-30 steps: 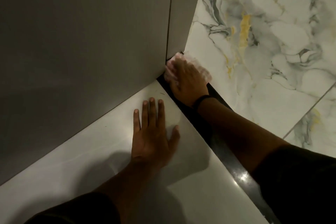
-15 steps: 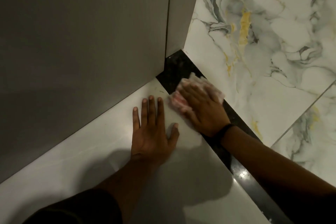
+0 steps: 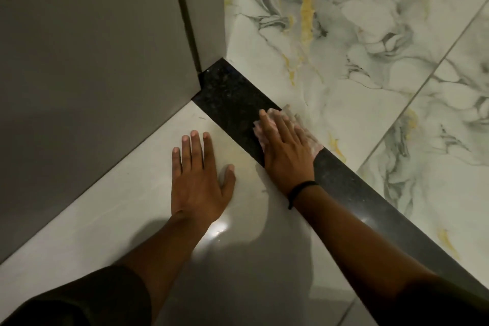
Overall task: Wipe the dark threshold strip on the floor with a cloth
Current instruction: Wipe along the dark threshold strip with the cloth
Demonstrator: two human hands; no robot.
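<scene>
A dark speckled threshold strip [image 3: 230, 98] runs diagonally across the floor from the wall corner toward the lower right. My right hand [image 3: 285, 153] lies flat on it, pressing a pale pinkish cloth [image 3: 304, 127] against the strip; most of the cloth is hidden under the fingers. A black band circles that wrist. My left hand [image 3: 198, 180] rests flat and spread on the plain grey tile beside the strip, holding nothing.
A grey wall [image 3: 92, 74] with a vertical joint stands at the left and ends at the strip's far end. White marble-patterned tiles with grey and yellow veins [image 3: 370, 61] lie beyond the strip. Glossy grey tile [image 3: 238, 259] lies on the near side.
My right hand has slid the cloth along the strip from the wall corner toward me and to the right, uncovering the strip's far end. My left hand stays planted.
</scene>
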